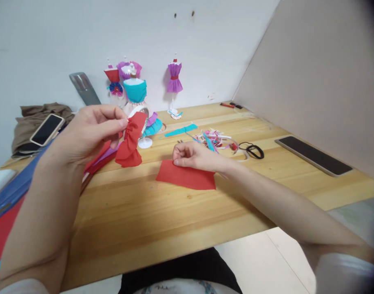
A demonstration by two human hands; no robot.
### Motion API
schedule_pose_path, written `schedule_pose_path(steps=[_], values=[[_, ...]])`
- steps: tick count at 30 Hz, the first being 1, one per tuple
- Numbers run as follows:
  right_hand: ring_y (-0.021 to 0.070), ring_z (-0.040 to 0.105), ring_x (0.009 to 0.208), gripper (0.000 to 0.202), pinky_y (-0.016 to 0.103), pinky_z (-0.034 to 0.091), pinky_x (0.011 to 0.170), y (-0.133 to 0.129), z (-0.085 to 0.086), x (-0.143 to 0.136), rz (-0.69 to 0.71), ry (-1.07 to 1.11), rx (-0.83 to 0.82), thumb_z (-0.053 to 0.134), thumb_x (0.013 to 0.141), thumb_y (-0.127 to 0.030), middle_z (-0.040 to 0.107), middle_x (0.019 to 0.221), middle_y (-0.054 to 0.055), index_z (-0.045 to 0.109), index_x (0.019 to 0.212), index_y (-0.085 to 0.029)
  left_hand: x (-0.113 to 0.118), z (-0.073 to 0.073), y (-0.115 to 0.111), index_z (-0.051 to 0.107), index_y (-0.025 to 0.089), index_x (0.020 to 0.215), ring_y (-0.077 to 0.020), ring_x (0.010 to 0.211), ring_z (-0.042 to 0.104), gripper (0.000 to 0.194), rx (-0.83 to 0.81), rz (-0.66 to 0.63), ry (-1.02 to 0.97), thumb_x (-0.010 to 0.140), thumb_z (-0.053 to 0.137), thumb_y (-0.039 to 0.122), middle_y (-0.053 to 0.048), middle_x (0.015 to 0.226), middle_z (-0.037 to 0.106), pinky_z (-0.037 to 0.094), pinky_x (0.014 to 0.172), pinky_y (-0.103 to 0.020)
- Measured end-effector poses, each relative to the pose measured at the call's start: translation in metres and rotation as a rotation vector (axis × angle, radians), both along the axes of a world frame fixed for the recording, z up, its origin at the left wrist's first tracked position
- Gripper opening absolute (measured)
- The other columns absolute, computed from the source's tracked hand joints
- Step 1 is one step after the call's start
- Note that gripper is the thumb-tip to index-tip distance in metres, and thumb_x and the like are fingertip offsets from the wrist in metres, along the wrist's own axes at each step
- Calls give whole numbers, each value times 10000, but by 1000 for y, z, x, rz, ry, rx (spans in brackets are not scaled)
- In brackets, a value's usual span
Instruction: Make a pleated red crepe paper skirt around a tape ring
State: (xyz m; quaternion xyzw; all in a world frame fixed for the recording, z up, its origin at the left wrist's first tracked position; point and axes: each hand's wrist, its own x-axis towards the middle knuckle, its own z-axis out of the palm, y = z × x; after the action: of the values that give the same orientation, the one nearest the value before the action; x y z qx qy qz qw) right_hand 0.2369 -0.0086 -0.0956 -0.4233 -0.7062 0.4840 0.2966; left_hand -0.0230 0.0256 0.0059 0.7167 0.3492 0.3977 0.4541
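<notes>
My left hand [98, 126] is raised over the table with thumb and forefinger pinched on a gathered piece of red crepe paper [131, 143], which hangs in folds. Just behind its top shows part of a white ring [140, 109]; I cannot tell whether the two touch. A flat, roughly four-sided red paper piece [189, 177] rests on the wood. At its upper edge, my right hand [189, 155] has its fingers curled and closed on the paper.
Small dress forms in paper dresses, including a turquoise one [135, 90] and a purple one [174, 77], stand along the wall. Behind my right hand lie paper scraps [213, 139] and a black cord loop [255, 151]. Phones [47, 130] and coloured sheets [18, 183] lie left.
</notes>
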Motion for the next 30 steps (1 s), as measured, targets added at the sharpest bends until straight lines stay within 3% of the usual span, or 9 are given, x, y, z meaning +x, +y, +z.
schedule_pose_path(steps=[3,7,12,16,22,30], values=[[82,501,593,184,212,361,565,7,5,-2,-52,100,-50,700,707,-243,584,670,-39,615,849,-163,-8,4,3,694,144,683,-66,440,490,135,-10,11,21,678,797,231,11,526,591,365,434,-171],[86,540,649,374,215,407,602,16,23,-2,-43,131,-43,708,681,-165,623,743,-32,692,1055,-168,-13,3,8,689,165,685,-60,430,468,118,-2,-4,101,705,765,254,22,537,579,351,440,-184],[106,595,683,203,227,439,619,31,50,1,58,98,-69,711,683,-161,676,783,-5,724,886,-159,-15,2,15,677,180,745,-86,512,513,155,69,-50,263,715,730,322,27,598,606,385,487,-196],[105,589,653,73,232,448,629,38,62,0,46,174,-4,703,677,-145,669,720,-16,693,734,-190,-13,2,14,699,164,765,-103,620,540,187,200,-109,435,773,669,348,7,686,652,415,571,-202],[106,546,583,80,246,405,572,41,60,-1,-77,235,44,736,678,-225,637,649,-20,658,686,-207,-8,0,15,720,161,782,-127,667,535,258,329,-168,636,850,568,359,4,701,641,410,622,-229],[124,510,576,159,264,363,558,43,53,-8,-230,48,198,666,749,-281,578,618,-13,575,656,-190,-9,-9,18,722,179,837,-134,674,523,340,402,-179,784,895,516,444,10,727,620,373,615,-238]])
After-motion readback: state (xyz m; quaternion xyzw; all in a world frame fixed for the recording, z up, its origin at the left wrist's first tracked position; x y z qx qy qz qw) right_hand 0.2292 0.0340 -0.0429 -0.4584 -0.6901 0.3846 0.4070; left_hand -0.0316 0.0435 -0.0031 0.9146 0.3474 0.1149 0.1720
